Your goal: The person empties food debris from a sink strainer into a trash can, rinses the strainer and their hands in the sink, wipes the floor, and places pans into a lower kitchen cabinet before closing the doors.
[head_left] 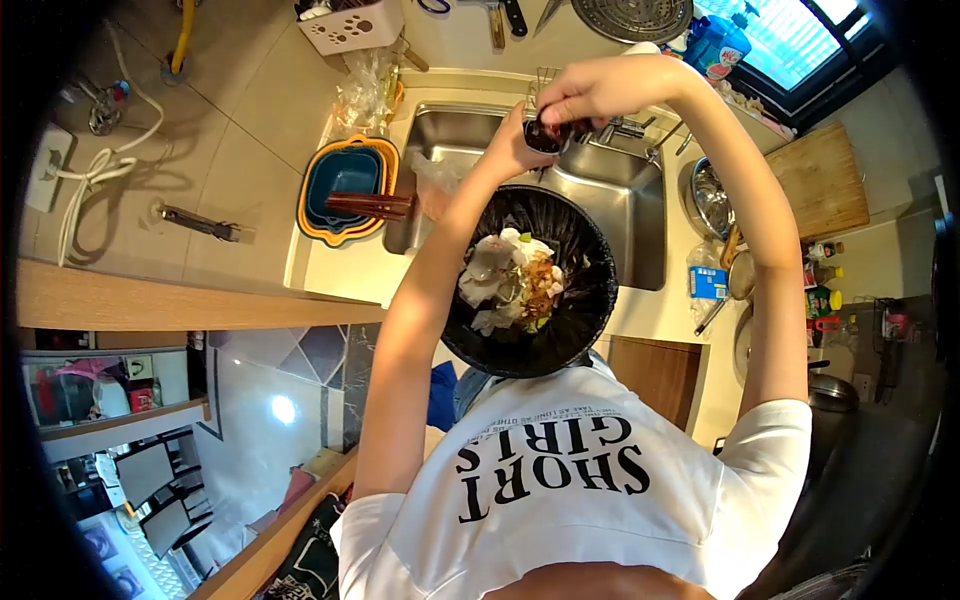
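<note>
Over the sink (630, 235), both hands are together at a dark reddish-brown, shiny thing (545, 138) whose kind I cannot make out. My left hand (508, 150) grips it from the left side. From above and to the right, my right hand (605, 88) curls its fingers down onto it. Just below the hands, in front of my body, is a round bin lined with a black bag (590, 290). Pale crumpled scraps and brownish food waste (515, 280) lie inside it. Part of a clear plastic bag (436, 185) shows beside my left forearm.
Left of the sink, nested blue and orange basins (345, 180) hold several brown chopsticks (370, 205). A wooden cutting board (818, 180), a metal bowl (710, 195) and a blue packet (708, 283) are on the right. A white basket (352, 25) stands at the back left.
</note>
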### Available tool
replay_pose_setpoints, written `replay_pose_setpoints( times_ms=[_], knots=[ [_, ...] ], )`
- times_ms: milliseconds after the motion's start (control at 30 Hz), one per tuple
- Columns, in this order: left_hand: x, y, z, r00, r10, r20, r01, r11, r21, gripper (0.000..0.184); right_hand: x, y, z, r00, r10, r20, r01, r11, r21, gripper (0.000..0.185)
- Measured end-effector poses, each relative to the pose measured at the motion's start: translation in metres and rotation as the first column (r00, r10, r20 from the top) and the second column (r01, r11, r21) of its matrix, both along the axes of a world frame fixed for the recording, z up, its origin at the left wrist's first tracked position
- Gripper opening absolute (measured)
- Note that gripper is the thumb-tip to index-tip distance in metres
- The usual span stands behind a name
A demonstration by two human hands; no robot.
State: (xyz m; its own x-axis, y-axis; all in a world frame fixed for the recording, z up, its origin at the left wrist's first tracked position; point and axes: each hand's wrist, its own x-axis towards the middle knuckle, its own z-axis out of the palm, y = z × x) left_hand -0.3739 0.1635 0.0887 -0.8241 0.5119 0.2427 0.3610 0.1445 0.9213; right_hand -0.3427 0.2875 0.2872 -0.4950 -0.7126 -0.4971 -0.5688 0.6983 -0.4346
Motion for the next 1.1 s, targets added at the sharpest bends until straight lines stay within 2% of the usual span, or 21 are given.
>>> replay_pose_setpoints(
  times_ms=[33, 67, 100, 133, 167, 200, 233, 267, 300, 367, 433, 467, 700, 767, 833, 900, 933, 1000, 1100],
  knots=[
    [0.003, 0.001, 0.005, 0.958, 0.047, -0.284, -0.062, 0.997, -0.045, 0.060, 0.010, -0.001, -0.002, 1.000, 0.006, 0.011, -0.007, 1.000, 0.014, 0.029],
    [0.009, 0.001, 0.009, 0.961, 0.059, -0.271, -0.070, 0.997, -0.033, 0.060, 0.018, -0.001, -0.005, 0.991, 0.059, 0.123, -0.050, 0.996, -0.078, 0.028],
    [0.017, 0.000, 0.016, 0.971, 0.124, -0.206, -0.106, 0.990, 0.098, 0.060, 0.027, -0.003, -0.008, 0.966, 0.119, 0.227, -0.080, 0.981, -0.175, 0.027],
    [0.023, -0.002, 0.023, 0.975, 0.180, -0.133, -0.147, 0.963, 0.224, 0.059, 0.040, -0.007, -0.008, 0.957, 0.145, 0.250, -0.121, 0.987, -0.108, 0.027],
    [0.026, -0.004, 0.028, 0.970, 0.183, -0.160, -0.156, 0.974, 0.164, 0.066, 0.048, -0.010, -0.007, 0.947, 0.170, 0.271, -0.164, 0.986, -0.043, 0.027],
    [0.024, -0.003, 0.021, 0.954, 0.225, -0.196, -0.211, 0.973, 0.089, 0.069, 0.051, -0.013, -0.018, 0.895, 0.403, 0.192, -0.391, 0.915, -0.098, 0.028],
    [0.021, -0.003, 0.015, 0.936, 0.263, -0.233, -0.267, 0.964, 0.013, 0.073, 0.061, -0.012, -0.022, 0.881, 0.462, 0.100, -0.462, 0.887, -0.031, 0.029],
    [0.017, -0.004, 0.010, 0.949, 0.247, -0.197, -0.262, 0.964, -0.054, 0.086, 0.068, -0.013, -0.026, 0.863, 0.491, 0.119, -0.493, 0.870, -0.020, 0.030],
    [0.012, -0.004, 0.001, 0.949, 0.255, -0.188, -0.268, 0.962, -0.051, 0.086, 0.074, -0.015, -0.030, 0.843, 0.519, 0.137, -0.523, 0.852, -0.011, 0.030],
    [0.000, -0.002, -0.019, 0.936, 0.270, -0.225, -0.306, 0.942, -0.141, 0.101, 0.085, -0.018, -0.027, 0.853, 0.490, 0.178, -0.505, 0.862, 0.049, 0.031],
    [0.002, -0.002, -0.019, 0.939, 0.278, -0.201, -0.310, 0.939, -0.150, 0.101, 0.089, -0.018, -0.028, 0.865, 0.469, 0.177, -0.487, 0.870, 0.072, 0.033],
    [0.002, -0.002, -0.018, 0.939, 0.276, -0.206, -0.309, 0.939, -0.152, 0.101, 0.088, -0.012, -0.036, 0.869, 0.474, 0.142, -0.475, 0.880, -0.028, 0.035],
    [-0.004, -0.001, -0.026, 0.933, 0.274, -0.233, -0.306, 0.945, -0.114, 0.101, 0.074, -0.009, -0.021, 0.891, 0.425, 0.159, -0.432, 0.902, 0.012, 0.034],
    [-0.004, -0.002, -0.025, 0.947, 0.227, -0.227, -0.242, 0.970, -0.039, 0.101, 0.054, 0.004, -0.028, 0.953, 0.289, 0.094, -0.276, 0.953, -0.129, 0.030],
    [-0.002, 0.000, -0.025, 0.925, 0.268, -0.269, -0.287, 0.957, -0.034, 0.101, 0.030, 0.015, -0.038, 0.991, 0.135, -0.010, -0.135, 0.981, -0.139, 0.025],
    [0.002, 0.000, -0.019, 0.944, 0.277, -0.177, -0.294, 0.953, -0.076, 0.101, 0.007, 0.025, -0.052, 0.993, -0.062, -0.102, 0.048, 0.991, -0.127, 0.024],
    [0.002, -0.002, -0.018, 0.954, 0.260, -0.152, -0.278, 0.955, -0.107, 0.102, -0.005, 0.032, -0.065, 0.992, -0.062, -0.113, 0.047, 0.991, -0.127, 0.024],
    [0.002, 0.000, -0.021, 0.939, 0.275, -0.207, -0.291, 0.956, -0.049, 0.102, -0.026, 0.049, -0.092, 0.972, -0.126, -0.199, 0.092, 0.981, -0.171, 0.023],
    [0.006, 0.001, -0.012, 0.940, 0.266, -0.215, -0.269, 0.963, 0.014, 0.100, -0.038, 0.049, -0.107, 0.988, -0.118, -0.100, 0.102, 0.983, -0.151, 0.027]
  ],
)
